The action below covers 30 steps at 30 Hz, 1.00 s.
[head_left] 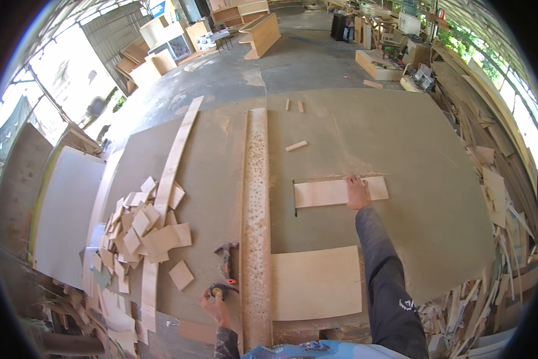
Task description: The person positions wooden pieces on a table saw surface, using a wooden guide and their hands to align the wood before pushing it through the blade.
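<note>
My right hand lies across a short pale board, its fingertips reaching the far edge, holding it on the large work panel. A thin dark strip runs along that board's left end. Near the lower edge, my left hand is closed on a black and yellow tape measure. Just beyond the tape lies a claw hammer with a red and black handle. A wider rectangular wooden panel rests between my arms.
A long sawdust-strewn strip with many small marks divides the work panel. Left of it are a heap of square wooden pieces and a long plank. Small sticks lie farther off. Scrap timber lines the right side.
</note>
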Each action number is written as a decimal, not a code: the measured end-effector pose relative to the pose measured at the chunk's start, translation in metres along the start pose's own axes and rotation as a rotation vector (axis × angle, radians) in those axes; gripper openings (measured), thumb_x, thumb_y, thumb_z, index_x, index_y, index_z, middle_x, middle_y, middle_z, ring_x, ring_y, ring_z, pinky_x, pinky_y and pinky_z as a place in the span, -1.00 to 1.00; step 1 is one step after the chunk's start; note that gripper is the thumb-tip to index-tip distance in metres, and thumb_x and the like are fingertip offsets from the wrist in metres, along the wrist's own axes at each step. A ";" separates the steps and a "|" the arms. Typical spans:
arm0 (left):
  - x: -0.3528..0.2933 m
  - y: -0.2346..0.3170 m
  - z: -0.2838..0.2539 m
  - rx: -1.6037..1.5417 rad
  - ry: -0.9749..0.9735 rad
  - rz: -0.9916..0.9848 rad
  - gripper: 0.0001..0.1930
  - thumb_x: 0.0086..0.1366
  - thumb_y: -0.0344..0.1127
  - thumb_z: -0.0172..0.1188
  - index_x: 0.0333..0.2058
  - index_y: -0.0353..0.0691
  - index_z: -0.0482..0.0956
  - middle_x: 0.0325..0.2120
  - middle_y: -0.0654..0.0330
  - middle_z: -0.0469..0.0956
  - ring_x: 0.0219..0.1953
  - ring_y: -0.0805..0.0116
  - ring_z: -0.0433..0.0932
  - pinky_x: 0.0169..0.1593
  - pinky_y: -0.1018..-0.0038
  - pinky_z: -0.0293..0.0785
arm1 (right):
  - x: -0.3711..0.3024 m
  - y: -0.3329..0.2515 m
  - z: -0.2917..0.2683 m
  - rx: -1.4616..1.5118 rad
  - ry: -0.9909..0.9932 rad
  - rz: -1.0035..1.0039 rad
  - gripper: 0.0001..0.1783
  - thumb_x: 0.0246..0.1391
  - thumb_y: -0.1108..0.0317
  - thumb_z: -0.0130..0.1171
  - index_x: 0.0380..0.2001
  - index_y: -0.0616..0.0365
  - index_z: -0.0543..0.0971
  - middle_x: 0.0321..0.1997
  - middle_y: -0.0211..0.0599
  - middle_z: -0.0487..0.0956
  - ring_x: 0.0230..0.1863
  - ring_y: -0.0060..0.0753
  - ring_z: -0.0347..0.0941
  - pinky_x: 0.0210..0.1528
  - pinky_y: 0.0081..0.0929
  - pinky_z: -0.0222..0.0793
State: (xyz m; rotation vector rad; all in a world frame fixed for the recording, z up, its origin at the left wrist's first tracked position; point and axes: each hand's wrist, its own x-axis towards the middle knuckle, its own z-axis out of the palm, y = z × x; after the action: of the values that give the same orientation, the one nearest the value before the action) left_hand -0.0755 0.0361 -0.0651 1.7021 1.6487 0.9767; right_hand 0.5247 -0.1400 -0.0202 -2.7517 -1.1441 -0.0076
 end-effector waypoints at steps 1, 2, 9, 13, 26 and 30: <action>0.005 0.003 -0.010 0.025 -0.005 0.013 -0.52 0.09 -0.42 0.34 0.03 -0.34 0.55 -0.09 0.09 0.45 0.00 0.19 0.45 0.01 0.30 0.39 | 0.006 0.001 0.000 -0.021 -0.062 0.015 -0.25 -0.05 0.50 0.26 0.29 0.07 0.34 0.42 -0.12 0.31 0.49 -0.09 0.15 0.48 0.14 0.06; 0.006 0.008 -0.017 0.048 -0.018 0.021 -0.55 0.10 -0.43 0.33 0.02 -0.32 0.57 -0.10 0.11 0.45 -0.01 0.21 0.45 -0.04 0.32 0.40 | 0.008 0.004 -0.001 -0.042 -0.099 0.036 -0.22 -0.07 0.49 0.29 0.29 0.05 0.34 0.43 -0.13 0.31 0.49 -0.10 0.15 0.48 0.13 0.08; 0.015 0.007 -0.049 -0.014 0.041 0.016 -0.64 0.16 -0.49 0.26 -0.02 -0.29 0.58 -0.09 0.16 0.47 -0.04 0.27 0.47 -0.19 0.37 0.38 | -0.027 0.029 -0.027 0.023 -0.213 -0.014 -0.01 -0.43 0.49 0.55 0.24 0.05 0.41 0.29 -0.17 0.45 0.39 0.00 0.27 0.39 -0.10 0.31; 0.002 0.018 -0.031 -0.109 -0.027 0.009 -0.64 0.15 -0.48 0.27 -0.03 -0.29 0.58 -0.05 0.14 0.48 -0.01 0.26 0.47 -0.11 0.43 0.39 | -0.090 0.053 -0.042 0.137 -0.110 -0.121 0.04 -0.59 0.46 0.55 0.20 0.06 0.43 0.21 -0.14 0.49 0.32 0.00 0.32 0.36 -0.17 0.33; -0.026 0.113 0.030 0.151 -0.050 0.341 -0.57 0.08 -0.41 0.32 -0.01 -0.09 0.57 0.14 0.03 0.37 0.29 -0.05 0.20 0.28 -0.10 0.03 | -0.106 -0.051 -0.018 0.121 -0.286 -0.280 -0.10 -0.41 0.47 0.55 0.19 -0.01 0.52 0.30 -0.48 0.46 0.38 -0.22 0.25 0.36 0.27 0.17; -0.033 0.117 0.025 0.050 -0.242 0.448 -0.57 0.09 -0.48 0.31 -0.01 -0.10 0.55 0.09 0.04 0.39 0.23 -0.04 0.26 0.28 0.01 0.10 | -0.101 -0.052 -0.028 0.206 -0.350 -0.273 -0.16 -0.40 0.47 0.54 0.14 -0.04 0.55 0.28 -0.55 0.48 0.33 -0.18 0.27 0.35 0.26 0.18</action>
State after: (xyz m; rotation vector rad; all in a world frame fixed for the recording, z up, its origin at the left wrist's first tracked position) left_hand 0.0128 -0.0032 0.0123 2.1839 1.1695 0.8837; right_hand 0.4183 -0.1787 0.0081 -2.4554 -1.5028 0.5454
